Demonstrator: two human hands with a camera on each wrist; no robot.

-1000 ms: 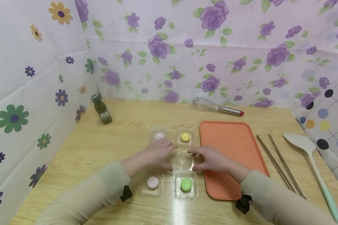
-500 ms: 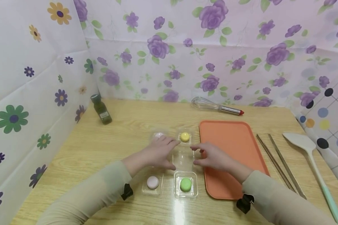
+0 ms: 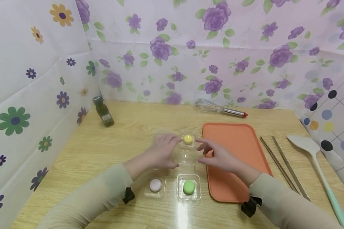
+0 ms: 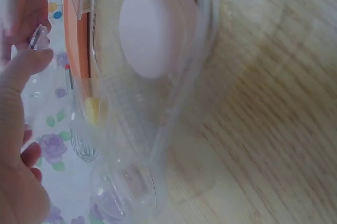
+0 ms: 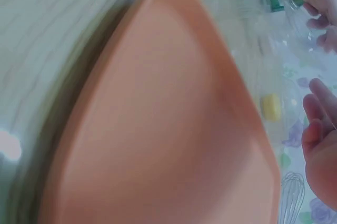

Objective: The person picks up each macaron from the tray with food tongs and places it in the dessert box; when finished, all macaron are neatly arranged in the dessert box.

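Note:
A clear plastic lid (image 3: 186, 156) spans the gap between my two hands, just in front of the container with a yellow macaron (image 3: 188, 139). My left hand (image 3: 162, 152) grips the lid's left side, fingers and thumb spread along it. On the opposite side, my right hand (image 3: 216, 154) holds it by the edge. Nearer me, a green macaron (image 3: 189, 187) sits in a clear square tray (image 3: 200, 194). To its left lies a pale pink macaron (image 3: 155, 185), also large in the left wrist view. The left hand hides another container behind it.
An orange tray (image 3: 232, 136) lies under the right forearm. Beyond it are a whisk (image 3: 218, 108), metal chopsticks (image 3: 286, 167) and a white spatula (image 3: 305, 144). A dark bottle (image 3: 103, 112) stands at the back left. Patterned cloth walls (image 3: 117, 31) border the table.
Both hands have moved the clear lid away from me, from just behind the green macaron's tray toward the yellow macaron. The macarons and the tools have stayed in place.

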